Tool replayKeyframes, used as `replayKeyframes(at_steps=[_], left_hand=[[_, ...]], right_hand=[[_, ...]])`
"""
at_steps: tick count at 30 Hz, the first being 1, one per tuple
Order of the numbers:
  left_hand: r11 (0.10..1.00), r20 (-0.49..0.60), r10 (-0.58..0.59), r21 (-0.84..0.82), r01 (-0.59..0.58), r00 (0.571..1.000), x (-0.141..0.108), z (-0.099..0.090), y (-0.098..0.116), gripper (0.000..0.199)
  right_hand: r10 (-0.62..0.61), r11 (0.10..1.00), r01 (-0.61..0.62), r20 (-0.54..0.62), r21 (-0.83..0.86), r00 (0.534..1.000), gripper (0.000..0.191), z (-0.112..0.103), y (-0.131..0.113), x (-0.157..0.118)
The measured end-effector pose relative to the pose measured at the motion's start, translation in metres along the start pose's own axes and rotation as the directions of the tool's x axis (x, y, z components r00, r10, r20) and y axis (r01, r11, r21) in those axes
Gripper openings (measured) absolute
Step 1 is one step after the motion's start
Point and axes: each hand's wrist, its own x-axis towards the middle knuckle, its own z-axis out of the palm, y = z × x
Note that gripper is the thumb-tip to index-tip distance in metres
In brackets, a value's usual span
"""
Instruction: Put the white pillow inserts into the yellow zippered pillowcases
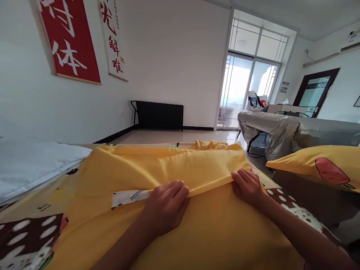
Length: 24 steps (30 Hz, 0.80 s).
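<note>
A plain yellow pillowcase (210, 221) lies spread out on a patterned bed sheet (22, 232). Both hands grip a folded edge that crosses its middle. My left hand (168, 206) is closed around this edge near the centre, beside a white printed strip (131, 197) that shows along the fold. Farther right, my right hand (247, 185) pinches the same edge between thumb and fingers. The stretch of edge between the hands is drawn fairly straight. Beyond it, the yellow fabric is slightly wrinkled, with a bunched bit at the far side.
A white pillow (36, 161) rests at the left. On the right, a yellow pillow (323, 165) with a watermelon print sits on a brown surface. Farther back are a plastic-covered table (323, 127), a folded black frame (160, 115) against the wall and a glass door (236, 90).
</note>
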Motion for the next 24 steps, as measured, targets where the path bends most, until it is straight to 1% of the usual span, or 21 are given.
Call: replayKeyframes(at_steps=[2, 3, 5, 7, 8, 11, 13, 16, 18, 20, 22, 24], left_hand=[[0.998, 0.046, 0.037, 0.044, -0.039, 0.998, -0.004, -0.006, -0.003, 0.006], [0.996, 0.066, 0.035, 0.078, -0.04, 0.997, -0.009, -0.01, -0.007, 0.008], [0.987, 0.093, -0.019, 0.162, 0.004, 0.996, -0.025, -0.018, -0.021, 0.021], [0.971, 0.116, -0.125, 0.22, 0.097, 0.985, -0.05, -0.027, -0.041, 0.026], [0.961, 0.131, -0.189, 0.231, 0.155, 0.973, -0.065, -0.031, -0.052, 0.026], [0.927, 0.167, -0.36, 0.177, 0.331, 0.918, -0.107, -0.038, -0.082, 0.025], [0.9, 0.19, -0.435, 0.132, 0.417, 0.88, -0.123, -0.036, -0.096, 0.025], [0.881, 0.253, -0.467, 0.058, 0.469, 0.847, -0.129, -0.027, -0.106, 0.025], [0.869, 0.254, -0.484, 0.023, 0.495, 0.837, -0.125, -0.022, -0.107, 0.026], [0.849, 0.184, -0.524, 0.033, 0.527, 0.832, -0.12, -0.018, -0.106, 0.026], [0.825, 0.078, -0.565, 0.074, 0.56, 0.822, -0.116, -0.018, -0.104, 0.025], [0.789, 0.006, -0.607, 0.12, 0.602, 0.794, -0.113, -0.02, -0.102, 0.021]], right_hand=[[-0.002, 1.0, 0.004, -0.096, 0.023, 0.995, 0.013, -0.005, 0.002, -0.001], [0.001, 1.0, 0.003, -0.133, 0.03, 0.991, 0.013, -0.006, 0.003, 0.0], [0.002, 0.999, 0.004, -0.179, 0.034, 0.984, 0.014, -0.009, 0.004, 0.002], [-0.003, 0.999, 0.011, -0.203, 0.037, 0.979, 0.016, -0.011, 0.004, 0.006], [-0.012, 0.999, 0.02, -0.207, 0.041, 0.978, 0.018, -0.011, 0.005, 0.008], [-0.039, 0.998, 0.048, -0.196, 0.042, 0.98, 0.026, -0.007, 0.005, 0.014], [-0.049, 0.998, 0.055, -0.183, 0.03, 0.982, 0.031, -0.003, 0.004, 0.019], [-0.041, 0.999, 0.042, -0.149, 0.007, 0.988, 0.035, 0.004, 0.006, 0.027], [-0.022, 1.0, 0.021, -0.117, -0.01, 0.993, 0.037, 0.009, 0.007, 0.029], [0.005, 1.0, -0.007, -0.084, -0.022, 0.996, 0.038, 0.013, 0.01, 0.026], [0.049, 0.999, -0.05, -0.037, -0.021, 0.998, 0.04, 0.019, 0.012, 0.018], [0.109, 0.994, -0.109, 0.025, -0.004, 0.994, 0.042, 0.026, 0.014, 0.007]])
